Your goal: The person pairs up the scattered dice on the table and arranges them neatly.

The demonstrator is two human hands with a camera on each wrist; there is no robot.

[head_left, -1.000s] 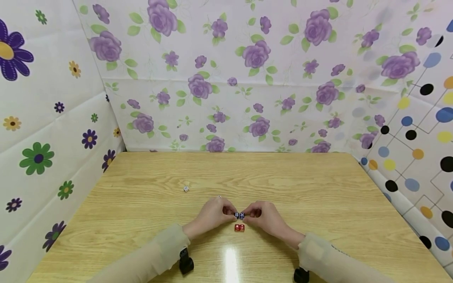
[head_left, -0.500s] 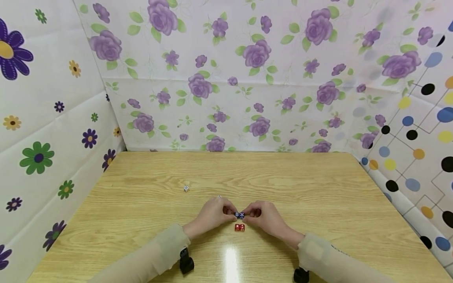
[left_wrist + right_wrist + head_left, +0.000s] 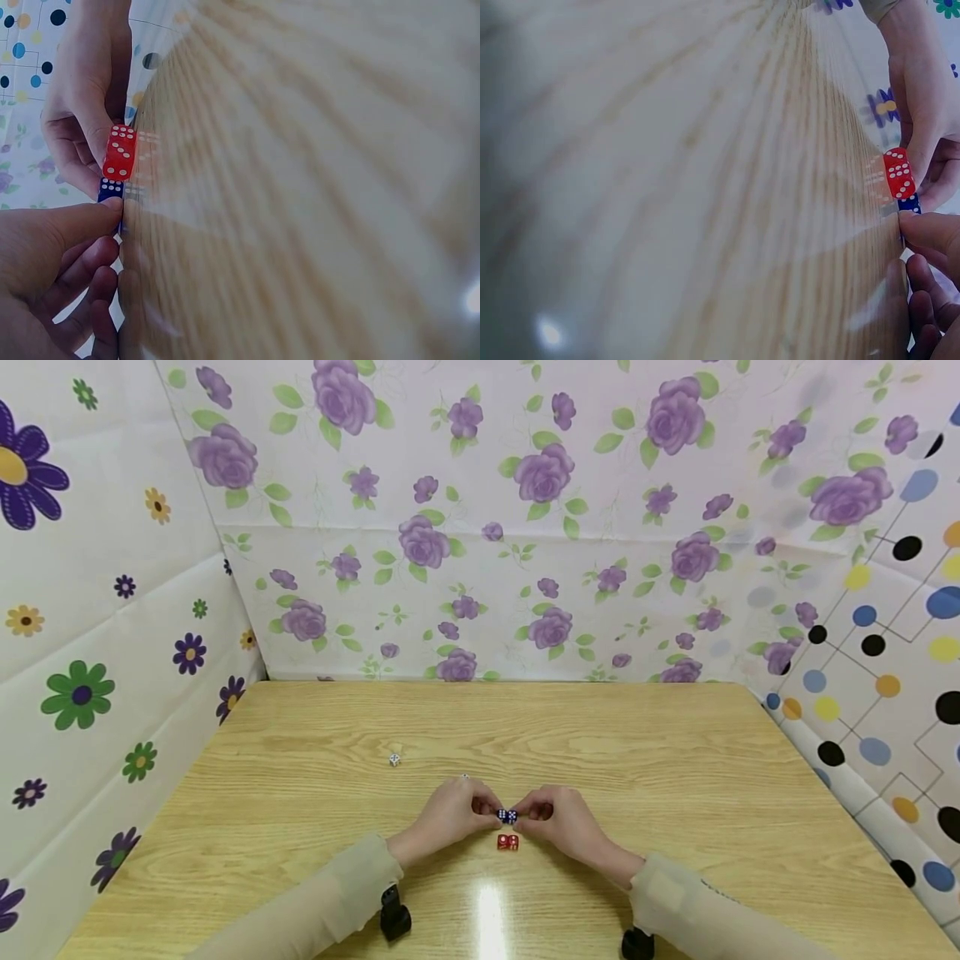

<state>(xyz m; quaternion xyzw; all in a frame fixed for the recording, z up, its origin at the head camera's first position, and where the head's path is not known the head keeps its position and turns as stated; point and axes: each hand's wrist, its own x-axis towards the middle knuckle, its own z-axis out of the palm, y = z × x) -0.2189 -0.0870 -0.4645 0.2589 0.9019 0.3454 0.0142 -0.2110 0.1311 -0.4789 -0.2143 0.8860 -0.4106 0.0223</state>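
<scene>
Two dark blue dice with white pips stand side by side on the table in the head view. My left hand (image 3: pixel 452 812) pinches the left blue die (image 3: pixel 502 816) between thumb and fingers. From the other side, my right hand (image 3: pixel 564 818) pinches the right blue die (image 3: pixel 512 817). Just on the near side of them sit two red dice, the left red die (image 3: pixel 502 842) against the right red die (image 3: pixel 513 842). In the left wrist view a red die (image 3: pixel 120 151) partly covers the blue die (image 3: pixel 112 186) behind it. Fingertips hide the outer faces of the blue dice.
A white die (image 3: pixel 394 760) lies farther back on the left of the wooden table (image 3: pixel 600 727). Another small white die (image 3: pixel 465 776) peeks out behind my left hand, mostly hidden. Flowered and dotted cloths hang around the table's back and sides.
The right blue die has shifted slightly left, closing the thin gap to the left blue die. Both hands keep their pinch, and the red and white dice stay in place.
</scene>
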